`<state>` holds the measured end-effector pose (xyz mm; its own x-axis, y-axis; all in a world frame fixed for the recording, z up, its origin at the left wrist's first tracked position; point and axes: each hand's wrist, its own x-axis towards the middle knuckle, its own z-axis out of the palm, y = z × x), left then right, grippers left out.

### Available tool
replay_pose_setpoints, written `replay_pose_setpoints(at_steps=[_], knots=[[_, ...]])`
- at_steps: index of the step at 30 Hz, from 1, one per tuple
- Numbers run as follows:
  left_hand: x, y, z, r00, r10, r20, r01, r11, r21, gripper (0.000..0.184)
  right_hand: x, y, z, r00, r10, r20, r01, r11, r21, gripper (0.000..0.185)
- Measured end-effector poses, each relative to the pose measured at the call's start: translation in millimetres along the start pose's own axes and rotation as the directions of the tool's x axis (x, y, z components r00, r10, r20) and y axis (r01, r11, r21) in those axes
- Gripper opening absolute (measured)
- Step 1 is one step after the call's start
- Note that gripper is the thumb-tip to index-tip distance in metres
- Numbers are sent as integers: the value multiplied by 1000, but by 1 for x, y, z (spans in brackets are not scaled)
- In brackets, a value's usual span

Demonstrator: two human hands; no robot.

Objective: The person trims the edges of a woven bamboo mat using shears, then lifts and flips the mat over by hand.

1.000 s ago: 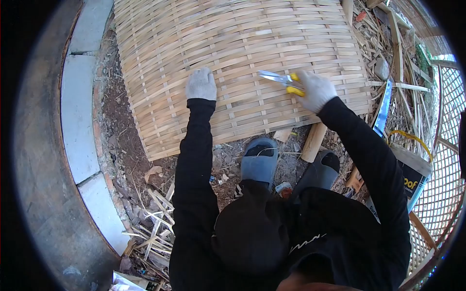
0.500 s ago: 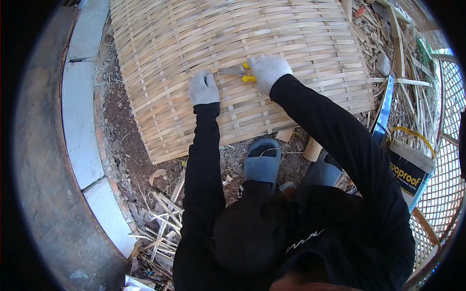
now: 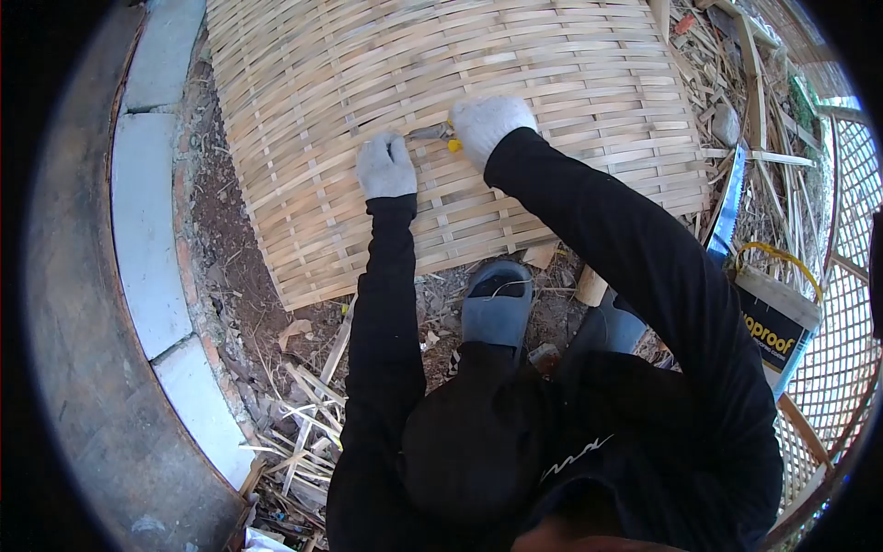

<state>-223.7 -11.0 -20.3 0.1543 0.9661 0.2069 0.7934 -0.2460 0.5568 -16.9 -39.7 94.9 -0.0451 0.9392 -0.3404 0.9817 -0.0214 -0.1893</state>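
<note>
A woven bamboo panel (image 3: 570, 83) lies flat in front of me. On it rests my left hand (image 3: 385, 167), in a pale glove, with the fingers pressed together; whatever they pinch is too small to make out. My right hand (image 3: 490, 127), gloved too, is closed on yellow-handled snips (image 3: 432, 132). Their blades point left and reach close to the fingertips of my left hand. The tips of the blades are hard to see against the weave.
Two sandalled feet stand at the panel's near edge. A blue-bladed saw (image 3: 728, 210) and a labelled bucket (image 3: 774, 327) are on the right, by a lattice (image 3: 839, 359). Bamboo scraps (image 3: 308, 419) lie lower left, beside pale blocks (image 3: 145, 230).
My right hand has moved left across the panel with the snips, up to my left hand. The snips' handles have come closer together. My left hand has shifted slightly and its fingers now pinch.
</note>
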Motion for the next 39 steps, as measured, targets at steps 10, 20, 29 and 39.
replay_pose_setpoints(at_steps=[10, 20, 29, 39], knots=[[1, -1, -1, 999, -19, 28, 20, 999, -36, 25, -3, 0, 3, 999, -20, -45, 20, 1000, -8, 24], [-3, 1, 1, 988, 102, -119, -103, 995, -2, 9, -8, -5, 11, 997, 32, -72, -32, 999, 2, 22], [-2, 1, -8, 997, 70, 18, -69, 997, -42, 22, 1, -15, 21, 995, 58, -85, -55, 998, 33, 24], [-6, -21, -35, 986, -57, -159, 39, 993, -115, 18, -38, 34, 7, 993, 64, 102, -74, 993, 97, 32]])
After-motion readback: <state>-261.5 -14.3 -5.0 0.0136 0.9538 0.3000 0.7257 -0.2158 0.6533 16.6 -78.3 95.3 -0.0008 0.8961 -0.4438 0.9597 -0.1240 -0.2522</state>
